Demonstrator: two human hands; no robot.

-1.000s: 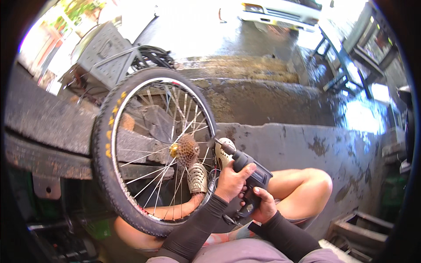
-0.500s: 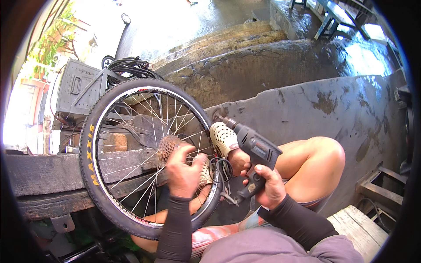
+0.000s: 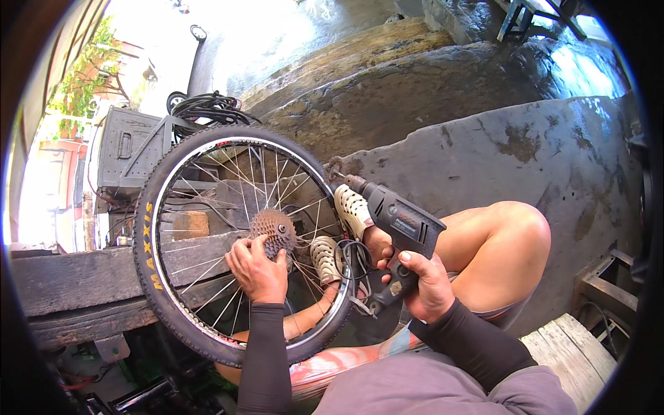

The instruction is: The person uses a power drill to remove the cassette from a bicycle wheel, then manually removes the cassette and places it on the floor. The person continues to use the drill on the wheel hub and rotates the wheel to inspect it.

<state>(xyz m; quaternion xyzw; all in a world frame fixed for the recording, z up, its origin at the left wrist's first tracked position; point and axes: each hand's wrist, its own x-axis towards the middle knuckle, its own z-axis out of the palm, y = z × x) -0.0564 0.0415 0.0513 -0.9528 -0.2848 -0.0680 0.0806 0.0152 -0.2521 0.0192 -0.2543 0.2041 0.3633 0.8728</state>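
A bicycle wheel with a black tyre leans upright in front of me, its brownish, rusty-looking cassette turned toward me. My left hand grips the cassette's lower edge, thumb on one side and fingers curled at the other. To the right of the wheel, my right hand is closed around the handle of a dark power drill. A small round brush-like attachment sits in its chuck, pointing up and left, apart from the cassette. The drill's cord loops down beside the tyre.
My feet in pale perforated clogs are close to the wheel's right side. A thick wooden beam runs behind the wheel. At the back left stands a grey metal box beside coiled black cables. A concrete ledge extends right.
My left hand has moved down and left from in front of the cassette to its lower edge, leaving more of the cassette showing. The right hand still holds the drill in nearly the same place.
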